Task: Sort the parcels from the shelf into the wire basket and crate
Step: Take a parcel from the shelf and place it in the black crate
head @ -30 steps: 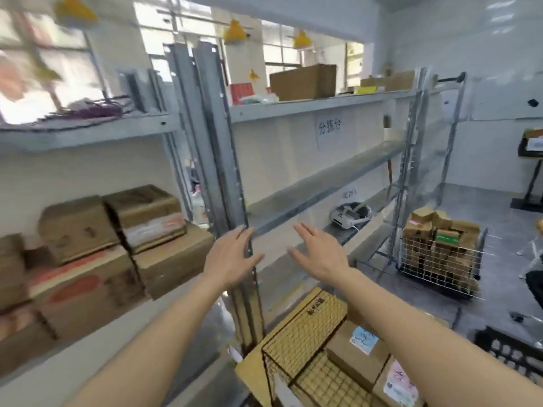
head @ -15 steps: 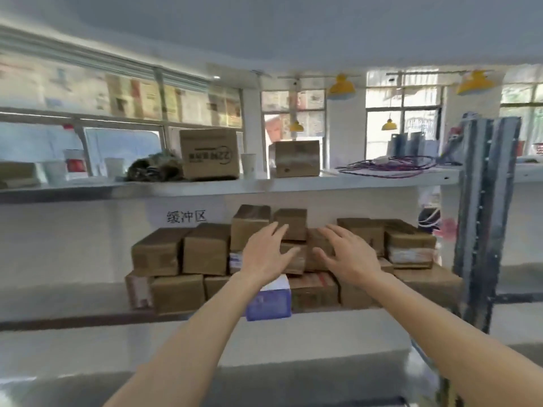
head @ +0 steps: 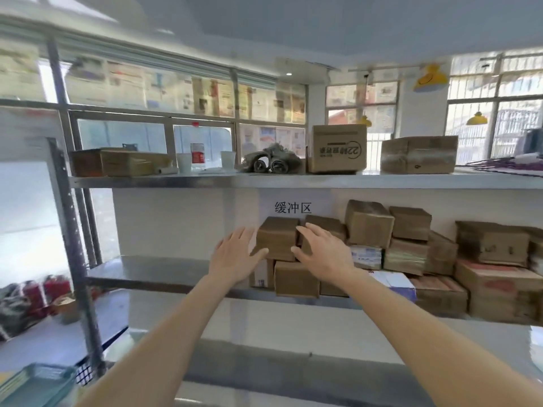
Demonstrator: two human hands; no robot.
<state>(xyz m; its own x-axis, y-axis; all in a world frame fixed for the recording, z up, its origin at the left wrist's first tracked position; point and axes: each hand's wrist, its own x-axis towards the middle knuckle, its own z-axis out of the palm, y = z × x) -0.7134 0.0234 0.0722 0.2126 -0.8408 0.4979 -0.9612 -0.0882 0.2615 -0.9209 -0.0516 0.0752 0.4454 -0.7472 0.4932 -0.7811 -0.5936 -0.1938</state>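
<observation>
Both arms are out in front and the target is plain: the brown box [head: 277, 242] at the left end of the parcel stack, sitting on top of two other boxes on the middle shelf [head: 164, 273]. The left hand [head: 235, 258] is spread wide, fingers straight, holding nothing, its thumb reaching toward the box's near left edge; whether it touches yet, I can't say. The right hand [head: 321, 254] is just as open and empty, fingers fanned across the gap between that box and its neighbour box [head: 324, 230] to the right. My read is a two-handed pickup about to close. To do it well, the palms want to land flat on opposite sides, the right fingers slipping into that gap without shoving the neighbour box, then a firm even squeeze and a lift straight up and back so the two boxes beneath stay put. The taller stack of boxes [head: 390, 239] further right looks loosely piled, so any sideways drag could knock it. Neither the wire basket nor the crate is in sight here, so the carry means a turn away from the shelf; plenty of parcels are left
</observation>
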